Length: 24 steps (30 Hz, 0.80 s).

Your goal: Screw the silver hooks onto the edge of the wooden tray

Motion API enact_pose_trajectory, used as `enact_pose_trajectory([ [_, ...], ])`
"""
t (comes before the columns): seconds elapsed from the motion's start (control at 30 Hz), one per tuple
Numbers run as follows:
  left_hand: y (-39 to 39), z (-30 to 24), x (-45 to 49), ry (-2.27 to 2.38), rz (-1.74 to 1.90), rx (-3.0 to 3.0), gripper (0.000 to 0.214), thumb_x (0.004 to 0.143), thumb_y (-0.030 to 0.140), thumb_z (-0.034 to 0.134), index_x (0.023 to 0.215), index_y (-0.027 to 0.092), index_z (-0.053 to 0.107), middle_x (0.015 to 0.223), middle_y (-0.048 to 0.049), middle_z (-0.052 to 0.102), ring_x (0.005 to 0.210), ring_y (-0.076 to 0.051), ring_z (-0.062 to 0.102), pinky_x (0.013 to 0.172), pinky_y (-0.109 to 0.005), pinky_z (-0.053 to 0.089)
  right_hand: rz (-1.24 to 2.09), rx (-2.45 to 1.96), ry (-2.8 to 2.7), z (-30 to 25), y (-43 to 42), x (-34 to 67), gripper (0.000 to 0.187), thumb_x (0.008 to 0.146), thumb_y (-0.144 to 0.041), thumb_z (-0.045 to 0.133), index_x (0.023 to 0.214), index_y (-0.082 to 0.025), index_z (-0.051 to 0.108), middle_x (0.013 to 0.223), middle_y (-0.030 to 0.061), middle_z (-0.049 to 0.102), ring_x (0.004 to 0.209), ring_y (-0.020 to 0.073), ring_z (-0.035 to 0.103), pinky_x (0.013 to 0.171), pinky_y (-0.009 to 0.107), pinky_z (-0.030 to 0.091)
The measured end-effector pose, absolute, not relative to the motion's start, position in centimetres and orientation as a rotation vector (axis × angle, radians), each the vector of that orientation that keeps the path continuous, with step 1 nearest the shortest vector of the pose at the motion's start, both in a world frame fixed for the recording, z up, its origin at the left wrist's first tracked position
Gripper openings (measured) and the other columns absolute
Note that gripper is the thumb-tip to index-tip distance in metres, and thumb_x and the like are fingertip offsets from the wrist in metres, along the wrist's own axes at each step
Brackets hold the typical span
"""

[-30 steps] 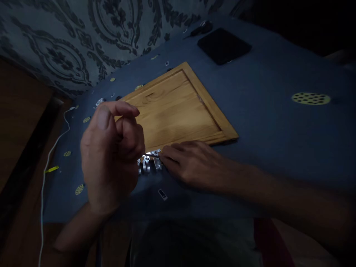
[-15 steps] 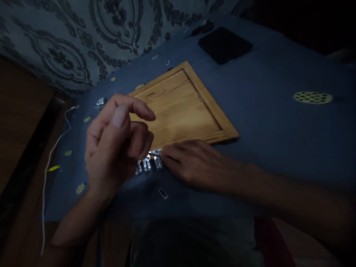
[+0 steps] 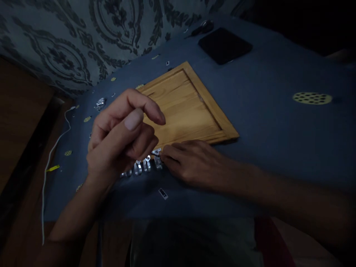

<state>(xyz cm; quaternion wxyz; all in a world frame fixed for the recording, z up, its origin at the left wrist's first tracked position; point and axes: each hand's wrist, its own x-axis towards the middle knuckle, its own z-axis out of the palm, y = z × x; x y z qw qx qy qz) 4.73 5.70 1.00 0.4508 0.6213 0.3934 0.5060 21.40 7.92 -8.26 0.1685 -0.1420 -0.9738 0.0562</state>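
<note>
My left hand (image 3: 122,133) is raised above the near left part of a framed wooden board (image 3: 183,104). Its lower fingers are curled in and the index finger is bent over, apart from the thumb; whatever may be in the curl is hidden. My right hand (image 3: 191,159) rests at the board's near edge with its fingers pressed together. Beside its fingertips, a shiny metal strip with several hooks (image 3: 147,164) runs along that edge, its left part behind my left hand. A thin dark rod (image 3: 155,154) shows between the hands; which one holds it, I cannot tell.
A dark flat tablet-like thing (image 3: 225,45) lies on the blue tablecloth (image 3: 278,122) at the back, next to a dark handled object (image 3: 204,27). Small shiny metal pieces (image 3: 100,104) lie at left. A white cable (image 3: 54,148) with a yellow tag hangs along the left side.
My left hand has shifted slightly right and turned, its thumb leaning more to the right. More hooks show beneath it. My right hand and the board stay in place.
</note>
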Motion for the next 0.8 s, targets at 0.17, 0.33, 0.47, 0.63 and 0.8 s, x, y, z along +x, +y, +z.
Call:
enact_pose_trajectory([
  [0.17, 5.7, 0.7, 4.5, 0.825, 1.282, 1.493, 0.015, 0.093, 0.034, 0.072, 0.087, 0.021, 0.071, 0.049, 0.0082, 0.029, 0.032, -0.003, 0.023, 0.033, -0.021, 0.022, 0.081, -0.387, -2.732, -8.6, 7.9, 21.5, 0.024, 0.100, -0.002, 0.044, 0.097, -0.011, 0.066, 0.091, 0.0078, 0.067, 0.076, 0.0171, 0.059, 0.061, 0.034, 0.038],
  [0.33, 4.9, 1.0, 5.3, 0.893, 1.428, 1.476, 0.029, 0.101, 0.038, 0.065, 0.079, 0.020, 0.073, 0.044, 0.0083, 0.022, 0.035, -0.004, 0.018, 0.034, -0.022, 0.018, 0.046, -0.408, -2.721, -8.8, 7.8, 21.4, 0.021, 0.100, -0.004, 0.047, 0.098, -0.011, 0.068, 0.093, 0.0086, 0.068, 0.080, 0.0181, 0.062, 0.061, 0.034, 0.039],
  [0.47, 4.5, 1.2, 6.0, 1.043, 1.486, 1.433, 0.041, 0.102, 0.050, 0.062, 0.073, 0.022, 0.069, 0.043, 0.0084, 0.019, 0.035, -0.004, 0.017, 0.034, -0.022, 0.018, 0.071, -0.406, -2.718, -8.7, 7.8, 21.4, 0.023, 0.101, -0.003, 0.046, 0.099, -0.010, 0.068, 0.093, 0.0084, 0.068, 0.081, 0.0183, 0.064, 0.062, 0.033, 0.041],
  [0.63, 4.9, 1.5, 5.8, 0.959, 1.499, 1.467, 0.045, 0.100, 0.054, 0.063, 0.072, 0.020, 0.069, 0.044, 0.0083, 0.017, 0.033, -0.004, 0.018, 0.032, -0.021, 0.020, 0.095, -0.382, -2.721, -8.6, 7.8, 21.5, 0.025, 0.100, -0.001, 0.044, 0.098, -0.010, 0.067, 0.094, 0.0095, 0.068, 0.080, 0.0176, 0.062, 0.063, 0.034, 0.041],
  [0.8, 4.7, 1.9, 5.6, 1.020, 1.507, 1.480, 0.043, 0.098, 0.054, 0.065, 0.073, 0.019, 0.069, 0.045, 0.0069, 0.022, 0.037, -0.006, 0.022, 0.034, -0.023, 0.022, 0.129, -0.418, -2.757, -8.4, 7.9, 21.4, 0.024, 0.099, -0.002, 0.046, 0.098, -0.011, 0.068, 0.093, 0.0083, 0.068, 0.078, 0.0176, 0.061, 0.062, 0.035, 0.041],
])
